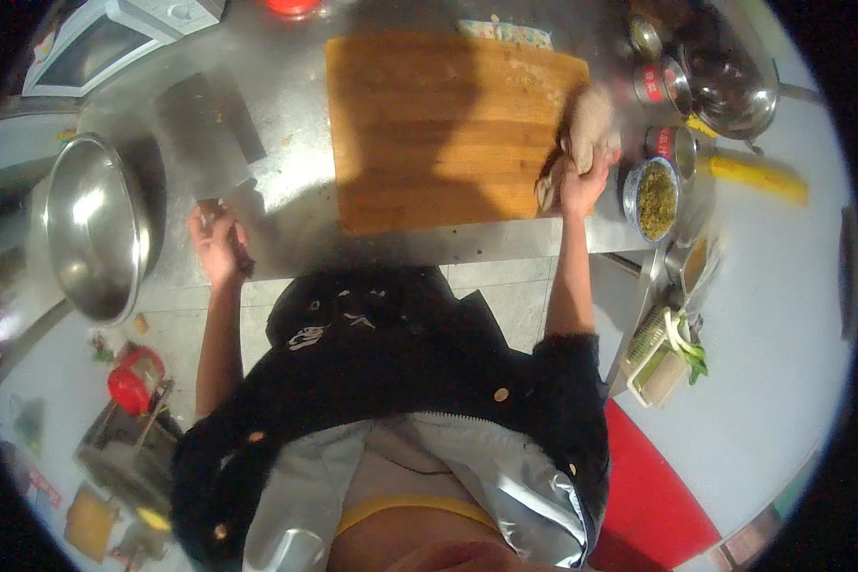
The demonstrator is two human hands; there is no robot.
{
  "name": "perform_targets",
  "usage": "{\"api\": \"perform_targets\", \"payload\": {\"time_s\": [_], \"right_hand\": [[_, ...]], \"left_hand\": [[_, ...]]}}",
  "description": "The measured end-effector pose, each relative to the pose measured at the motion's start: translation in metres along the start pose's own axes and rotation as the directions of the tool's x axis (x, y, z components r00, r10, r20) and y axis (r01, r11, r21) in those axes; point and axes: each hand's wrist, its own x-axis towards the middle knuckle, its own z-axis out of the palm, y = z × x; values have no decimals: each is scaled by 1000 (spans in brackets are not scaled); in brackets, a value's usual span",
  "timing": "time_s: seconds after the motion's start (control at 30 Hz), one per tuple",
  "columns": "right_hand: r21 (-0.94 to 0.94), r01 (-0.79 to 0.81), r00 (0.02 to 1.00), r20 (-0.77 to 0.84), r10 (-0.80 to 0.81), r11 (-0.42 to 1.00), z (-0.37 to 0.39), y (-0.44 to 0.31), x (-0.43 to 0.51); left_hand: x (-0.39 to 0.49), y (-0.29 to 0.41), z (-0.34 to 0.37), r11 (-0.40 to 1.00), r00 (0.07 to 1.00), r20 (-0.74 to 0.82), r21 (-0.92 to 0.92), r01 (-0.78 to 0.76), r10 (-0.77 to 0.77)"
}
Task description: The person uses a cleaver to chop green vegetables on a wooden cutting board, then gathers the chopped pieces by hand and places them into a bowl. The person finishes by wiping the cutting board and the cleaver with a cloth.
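My left hand [218,242] is closed around the dark handle of a wide-bladed cleaver [200,125], whose blade extends away from me over the steel worktop. On the right, my right hand [585,187] grips a bunched, light grey-brown cloth [590,127] at the right edge of a wooden cutting board [400,143]. The cloth's far end is blurred. Just right of that hand stands a bowl [656,200] filled with chopped yellow-green food. My head and shoulders cast a shadow across the board.
A large steel bowl [94,229] stands at the left edge. Metal containers [681,154] and a round metal pan [736,93] are at the right. A patterned packet [506,33] lies behind the board, a microwave oven [100,53] at the back left. A basket [654,357] sits lower right.
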Motion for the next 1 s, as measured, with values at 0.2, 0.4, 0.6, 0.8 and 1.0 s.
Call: {"api": "perform_targets", "payload": {"time_s": [0.2, 0.4, 0.6, 0.8, 1.0], "right_hand": [[231, 177, 956, 189, -223, 957, 80, -92, -107], [743, -46, 516, 590, -621, 667, 95, -215, -188], [393, 292, 920, 134, -368, 872, 36, -101, 0], [-254, -80, 996, 10, 85, 964, 60, 0, 66], [-151, 150, 988, -11, -153, 977, 70, 16, 56]], "left_hand": [[1, -6, 2, 998, 998, -19, -43, 54, -55], [9, -3, 3, 998, 999, -39, -59, -8, 5], [11, 0, 3, 999, 999, -21, 28, 42, -42], [21, -33, 40, 997, 988, 140, -56, -60, 67], [37, -51, 86, 998, 991, 130, -64, -15, 23]]}}
